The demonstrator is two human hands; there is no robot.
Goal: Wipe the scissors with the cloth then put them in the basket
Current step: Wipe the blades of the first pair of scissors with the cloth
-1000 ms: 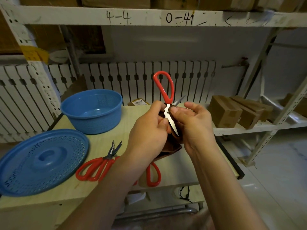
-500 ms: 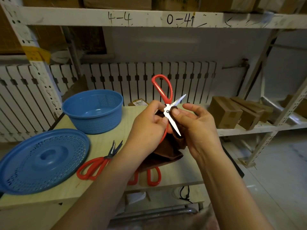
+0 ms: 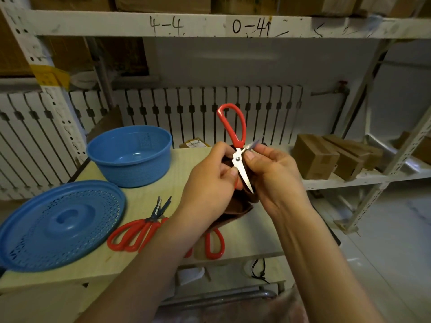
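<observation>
A: Head view: what's on the table (image 3: pixel 177 190)?
B: A blue lid (image 3: pixel 58 223) at the left, the basket (image 3: pixel 130 155) behind it, spare scissors (image 3: pixel 142 226) between lid and arms.
A: And the hands?
B: Raised over the table. The left hand (image 3: pixel 210 187) grips the brown cloth (image 3: pixel 235 206); the right hand (image 3: pixel 275 176) pinches the scissors (image 3: pixel 238 157) near the pivot, cloth underneath.
A: How do they sit?
B: Blades spread, one pointing down, red handle up.

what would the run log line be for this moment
phase: wiping | left hand: grips scissors | right hand: holds cloth on blade | basket: no scissors inside
</observation>
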